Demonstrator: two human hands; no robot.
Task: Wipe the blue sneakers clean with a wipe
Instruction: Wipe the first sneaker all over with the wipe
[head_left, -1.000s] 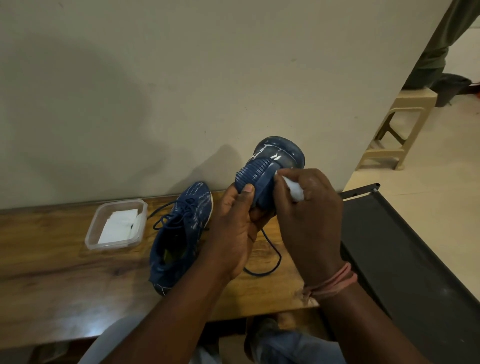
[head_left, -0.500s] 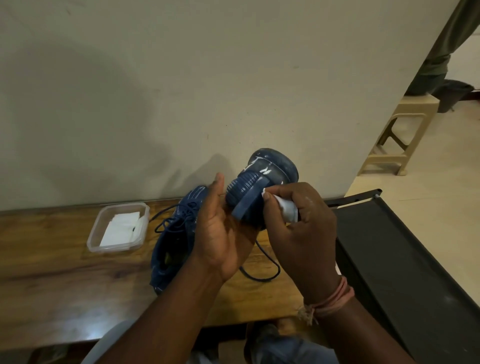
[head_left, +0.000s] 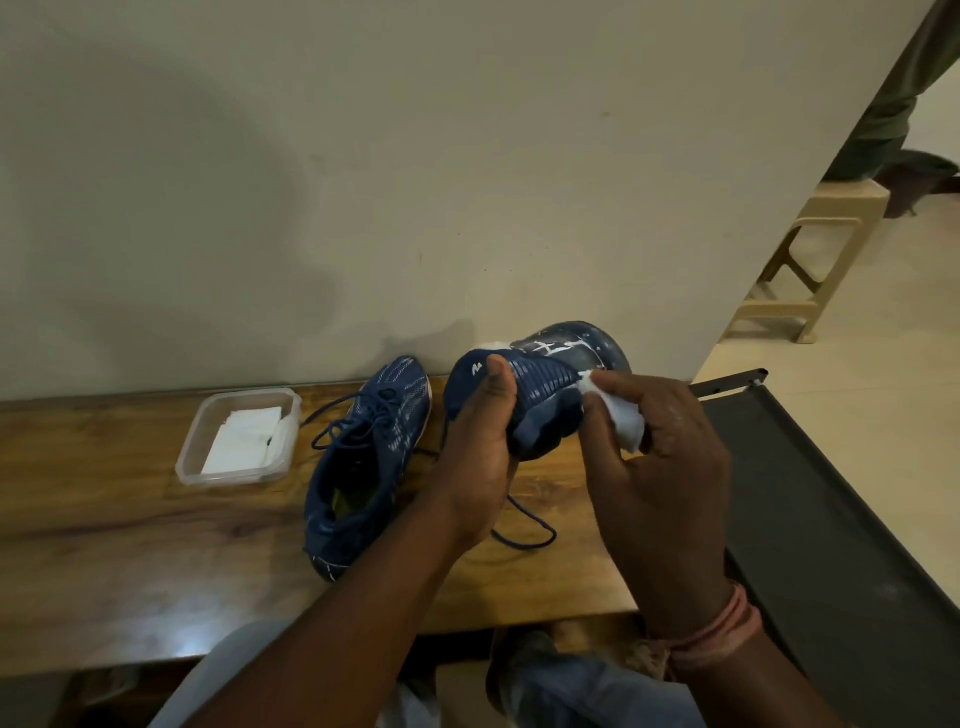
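My left hand (head_left: 480, 457) grips a blue sneaker (head_left: 545, 384) and holds it up above the wooden table (head_left: 104, 519), toe pointing away toward the wall. My right hand (head_left: 660, 467) pinches a crumpled white wipe (head_left: 618, 418) and presses it against the right side of that sneaker. A loose dark lace hangs from the held shoe down to the table. The second blue sneaker (head_left: 363, 462) lies on the table to the left, laces loose, opening facing me.
A clear plastic tub (head_left: 236, 436) with folded white wipes sits on the table left of the shoes. A cream wall rises just behind the table. A black metal frame (head_left: 831, 519) stands at the right, a beige plastic stool (head_left: 810, 260) beyond it.
The held sneaker has turned so its upper and tongue now face me. My left thumb has shifted onto the tongue. The wipe has slid lower along the shoe's right side.
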